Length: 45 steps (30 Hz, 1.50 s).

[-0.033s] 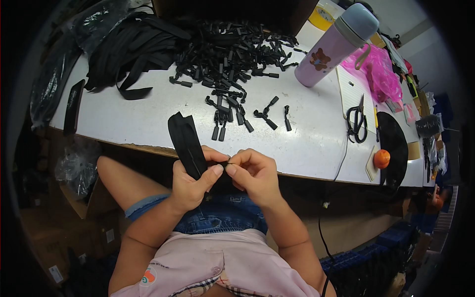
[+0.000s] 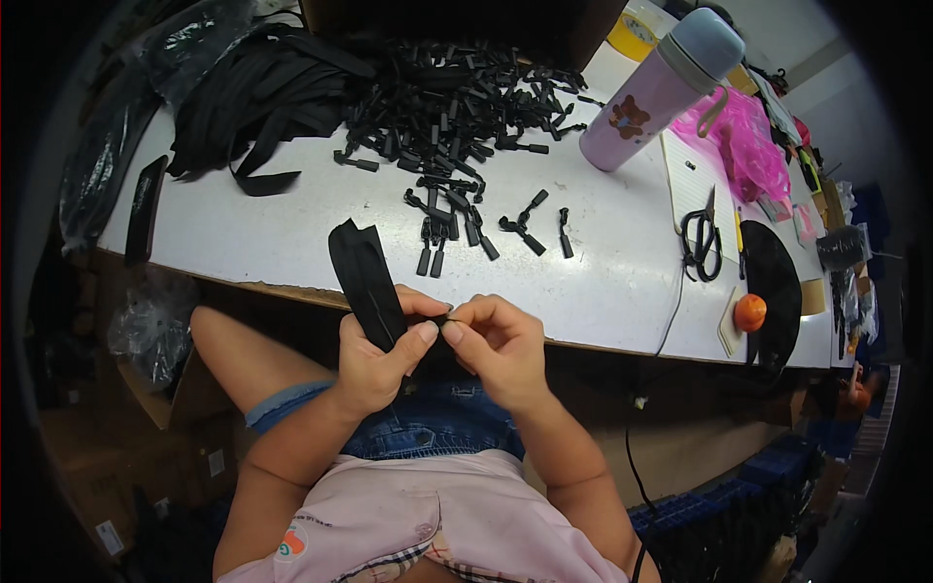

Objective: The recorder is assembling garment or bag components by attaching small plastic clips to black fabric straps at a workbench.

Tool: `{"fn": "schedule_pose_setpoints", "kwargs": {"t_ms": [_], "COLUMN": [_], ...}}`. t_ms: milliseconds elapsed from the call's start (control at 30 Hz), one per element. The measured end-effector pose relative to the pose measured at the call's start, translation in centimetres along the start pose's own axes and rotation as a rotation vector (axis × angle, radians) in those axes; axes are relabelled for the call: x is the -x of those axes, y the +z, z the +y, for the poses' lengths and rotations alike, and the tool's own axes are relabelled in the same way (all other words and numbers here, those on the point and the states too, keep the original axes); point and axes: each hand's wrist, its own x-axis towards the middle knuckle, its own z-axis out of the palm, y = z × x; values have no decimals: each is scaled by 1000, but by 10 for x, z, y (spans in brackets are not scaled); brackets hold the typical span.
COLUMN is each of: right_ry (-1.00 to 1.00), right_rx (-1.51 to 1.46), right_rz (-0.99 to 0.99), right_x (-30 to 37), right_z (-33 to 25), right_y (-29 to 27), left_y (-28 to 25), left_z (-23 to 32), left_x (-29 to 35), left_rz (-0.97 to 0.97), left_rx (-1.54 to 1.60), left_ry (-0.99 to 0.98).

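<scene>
A black zipper point(image 2: 362, 272), folded over, stands up out of my left hand point(image 2: 374, 361), whose fingers are closed round it. The tips of both hands meet over my lap, just off the table's front edge. There my right hand point(image 2: 503, 345) pinches a small dark piece, mostly hidden by the fingers, so I cannot tell whether it is the zipper's end or a slider. Beyond the hands, several black zipper sliders with long pulls point(image 2: 525, 236) lie loose on the white table point(image 2: 603, 291). Behind them is a large heap of the same sliders point(image 2: 457, 112).
Black zipper strips point(image 2: 267, 92) pile up at the far left, beside a dark flat bar point(image 2: 146, 209). At right stand a lilac bottle point(image 2: 637, 107), black scissors point(image 2: 702, 238) on a notebook, an orange fruit point(image 2: 750, 312) and a pink plastic bag point(image 2: 743, 146).
</scene>
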Motion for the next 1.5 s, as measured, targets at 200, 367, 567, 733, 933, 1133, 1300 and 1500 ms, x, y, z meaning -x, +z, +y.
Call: {"fn": "schedule_pose_setpoints", "kwargs": {"t_ms": [200, 367, 567, 733, 933, 1133, 1300, 1500], "right_ry": [-453, -418, -410, -654, -218, -604, -725, -161], "right_rx": [579, 497, 398, 608, 437, 933, 933, 360], "right_rz": [21, -56, -73, 24, -139, 4, -61, -95], "right_x": [3, 4, 6, 6, 2, 4, -5, 5], "right_z": [10, 7, 9, 6, -6, -9, -8, -2], "right_y": [-1, -6, -5, -3, -11, 7, 3, -9], "left_y": [2, 2, -5, -7, -2, -9, -10, -15], "left_z": [-2, 8, 8, 13, 2, 5, 2, 6], "left_x": [4, 5, 4, 5, 6, -2, 0, 5], "left_rz": [48, -12, -117, -96, 12, -32, -205, -138], "left_rx": [-20, -77, -207, 35, -193, -276, -449, 1], "left_ry": [1, 18, 124, -251, 23, -129, -35, -147]}}
